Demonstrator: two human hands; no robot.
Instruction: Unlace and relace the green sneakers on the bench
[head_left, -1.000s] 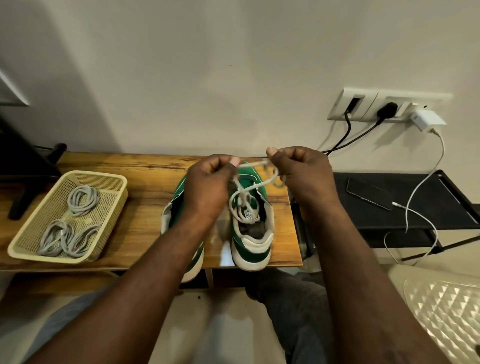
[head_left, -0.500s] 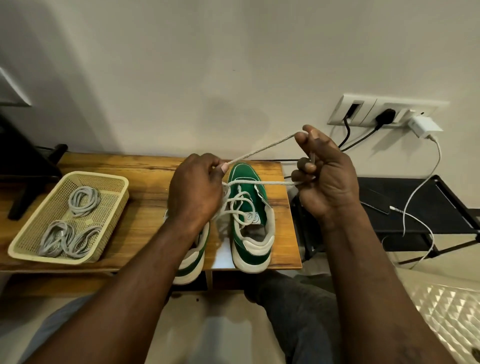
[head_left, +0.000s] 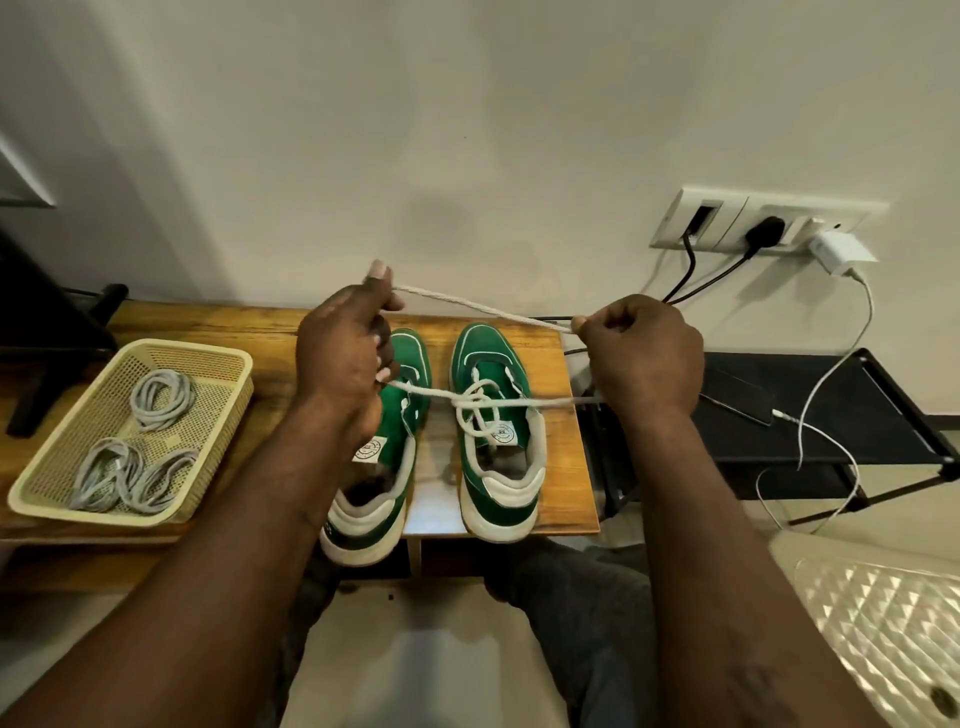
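1. green suede uppers and white soles mark the two sneakers, which stand side by side on the wooden table (head_left: 558, 467) with their toes toward the wall.
2. the right sneaker (head_left: 496, 441) sits near the table's right end. the left sneaker (head_left: 395, 415) is just beside it, its heel hanging over the front edge and one side hidden by a forearm.
3. a white lace (head_left: 467, 306) makes a loose looped knot over the right sneaker's tongue, and strands run out from it to both sides.
4. the left hand (head_left: 345, 364) is raised over the left sneaker's toe with its fingers curled. thumb and forefinger pinch the upper strand, and the lower fingers hold the strand coming across from the knot.
5. the right hand (head_left: 641, 353) is closed just past the table's right edge, pinching the upper strand at its fingertips. the lower strand runs from the knot in under this hand.
6. the upper strand is stretched straight between the two hands, sloping down from left to right.
7. a pale yellow basket (head_left: 192, 349) at the table's left end holds three coils of grey cord (head_left: 161, 397).
8. a black rack (head_left: 883, 395) to the right of the table carries a dark phone (head_left: 737, 397) with a white cable in it. a white charger (head_left: 841, 252) sits in the wall socket.
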